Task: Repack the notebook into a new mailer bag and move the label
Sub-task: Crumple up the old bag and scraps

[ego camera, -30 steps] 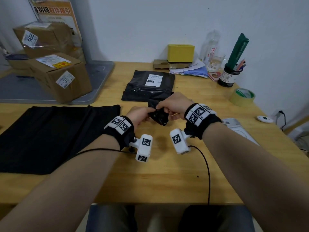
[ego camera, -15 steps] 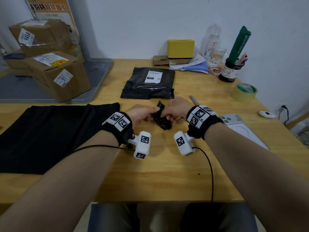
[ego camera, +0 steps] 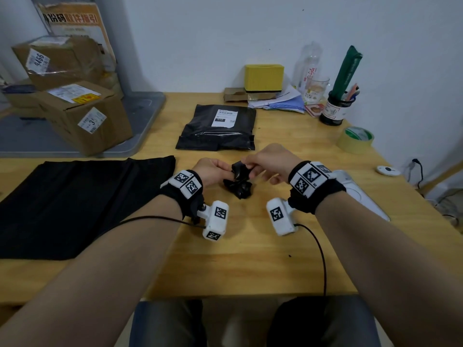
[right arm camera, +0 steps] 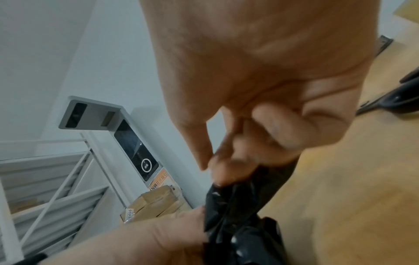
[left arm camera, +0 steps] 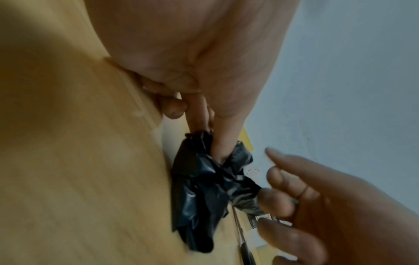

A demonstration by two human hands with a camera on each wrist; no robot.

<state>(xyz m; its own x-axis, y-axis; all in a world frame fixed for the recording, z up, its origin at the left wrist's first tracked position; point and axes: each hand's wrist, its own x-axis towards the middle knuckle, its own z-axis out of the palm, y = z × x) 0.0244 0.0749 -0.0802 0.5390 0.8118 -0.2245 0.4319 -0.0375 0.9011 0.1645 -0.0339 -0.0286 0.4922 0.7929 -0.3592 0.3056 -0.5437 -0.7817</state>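
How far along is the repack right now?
Looks nearly finished: a sealed black mailer bag lies flat on the table with the white label on it. In hand: the left hand and right hand both pinch a crumpled black plastic scrap, probably the old bag. Left: discarding that scrap. The notebook itself isn't visible.

So the labelled mailer (ego camera: 217, 127) sits mid-counter (ego camera: 250, 259), boxes (ego camera: 85, 113) off left, tape roll (ego camera: 355, 139) right, cloth (ego camera: 75, 206) front-left.

Cardboard boxes (ego camera: 85, 116), tape roll (ego camera: 355, 139)
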